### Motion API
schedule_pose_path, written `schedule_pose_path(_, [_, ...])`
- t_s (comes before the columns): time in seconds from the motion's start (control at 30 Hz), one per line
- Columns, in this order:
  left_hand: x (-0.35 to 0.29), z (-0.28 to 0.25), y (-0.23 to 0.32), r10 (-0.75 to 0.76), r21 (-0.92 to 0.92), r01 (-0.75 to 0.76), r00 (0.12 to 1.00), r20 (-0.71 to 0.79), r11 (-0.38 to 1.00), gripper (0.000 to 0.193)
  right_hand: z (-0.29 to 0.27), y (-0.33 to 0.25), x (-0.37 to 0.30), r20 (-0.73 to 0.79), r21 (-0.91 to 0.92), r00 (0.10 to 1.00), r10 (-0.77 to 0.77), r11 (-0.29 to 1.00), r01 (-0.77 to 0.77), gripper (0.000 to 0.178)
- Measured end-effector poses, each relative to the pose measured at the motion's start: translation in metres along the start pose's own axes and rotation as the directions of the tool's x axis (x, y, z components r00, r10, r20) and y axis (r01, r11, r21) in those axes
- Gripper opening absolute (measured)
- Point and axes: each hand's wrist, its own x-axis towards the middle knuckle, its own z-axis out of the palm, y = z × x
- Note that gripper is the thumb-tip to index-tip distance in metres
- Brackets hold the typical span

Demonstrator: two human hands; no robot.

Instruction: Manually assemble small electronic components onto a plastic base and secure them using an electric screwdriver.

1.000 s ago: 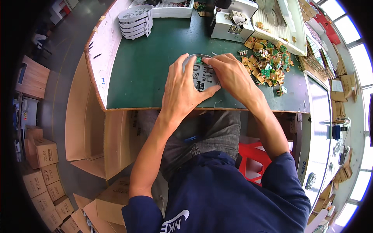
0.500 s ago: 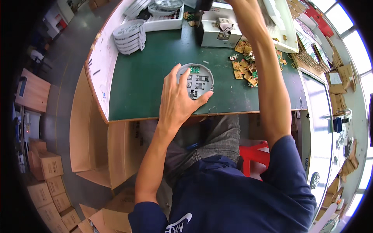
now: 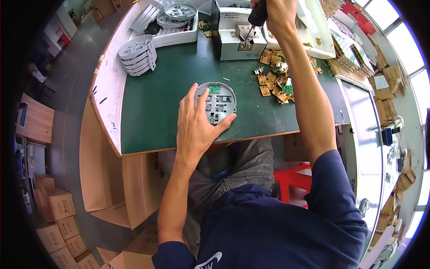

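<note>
Green matting covers the workbench (image 3: 170,89), with cardboard cartons on the floor off to the person's left. On it the left hand (image 3: 195,127) lies flat and spread over a round grey plastic housing (image 3: 219,103), fingers resting on its near-left rim, thumb against its near edge. Far ahead, the right hand (image 3: 277,13) is closed around a dark electric screwdriver (image 3: 257,15), tip down over a grey screw-feeder box (image 3: 239,42). Just below that hand's forearm lies a heap of small circuit boards (image 3: 277,83). Beyond the left hand sits a stack of grey housings (image 3: 139,56).
</note>
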Motion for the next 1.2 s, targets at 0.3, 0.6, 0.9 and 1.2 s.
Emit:
schedule_pose_path(0.3, [0.000, 0.002, 0.001, -0.004, 0.000, 0.004, 1.000, -0.004, 1.000, 0.081, 0.006, 0.017, -0.001, -0.014, -0.109, 0.999, 0.037, 0.993, -0.038, 0.022])
schedule_pose_path(0.6, [0.000, 0.000, 0.000, 0.010, 0.029, -0.011, 1.000, 0.018, 1.000, 0.087, 0.051, -0.035, -0.083, 0.135, 0.131, 0.971, 0.198, 0.968, -0.216, 0.047])
schedule_pose_path(0.9, [0.000, 0.001, -0.002, 0.013, 0.034, -0.013, 1.000, 0.010, 0.999, 0.089, 0.064, -0.024, -0.093, 0.189, 0.099, 0.967, 0.172, 0.976, -0.193, 0.046])
schedule_pose_path(1.2, [-0.001, 0.002, -0.002, 0.011, 0.044, -0.011, 1.000, 0.006, 0.999, 0.084, 0.061, -0.013, -0.095, 0.227, 0.006, 0.951, 0.211, 0.976, -0.218, 0.023])
